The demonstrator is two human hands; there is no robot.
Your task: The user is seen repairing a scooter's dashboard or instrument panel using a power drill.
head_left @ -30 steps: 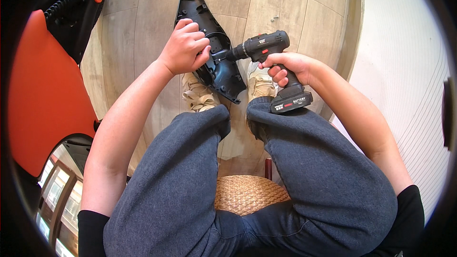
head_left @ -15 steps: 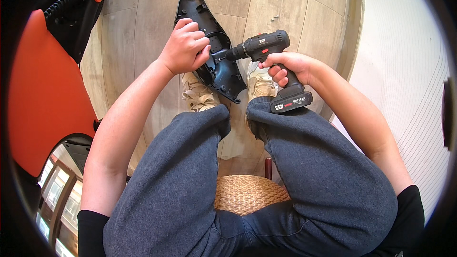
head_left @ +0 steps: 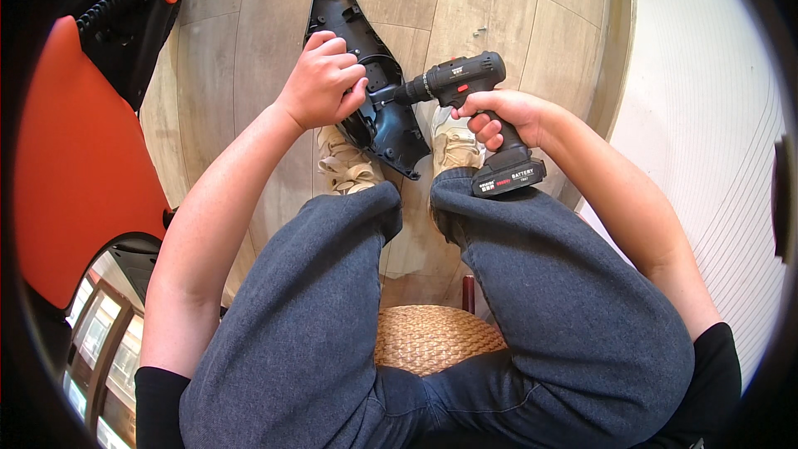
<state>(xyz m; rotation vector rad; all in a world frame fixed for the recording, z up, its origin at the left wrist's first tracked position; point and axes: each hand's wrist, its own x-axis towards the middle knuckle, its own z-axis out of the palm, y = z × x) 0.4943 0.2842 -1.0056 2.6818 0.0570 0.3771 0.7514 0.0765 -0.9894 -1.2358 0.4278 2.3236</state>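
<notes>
Plastic of this kind, a black moulded panel (head_left: pixel 374 83) with curved walls and ribs, looks light and fairly stiff to us, though thin at the rims and likely to flex or twist if pressed off-centre; its smooth face could slip, so we would take hold along an edge or a raised rib close to where the bit meets it. The panel stands tilted on the wooden floor (head_left: pixel 249 75) in front of our feet, its lower end resting between our beige shoes (head_left: pixel 345 162) and its upper end pointing away from us. Our left hand (head_left: pixel 322 81) is closed over the panel's left edge near its middle, fingers curled around the rim, bracing it. Our right hand (head_left: pixel 503 116) is wrapped around the grip of a black cordless drill (head_left: pixel 470 108), heavy at the battery end, with its nose pointing left and touching the panel just beside the left hand. An orange and black body part (head_left: pixel 75 158) lies well apart at the floor's left edge, and a woven stool (head_left: pixel 432 337) sits under us.
</notes>
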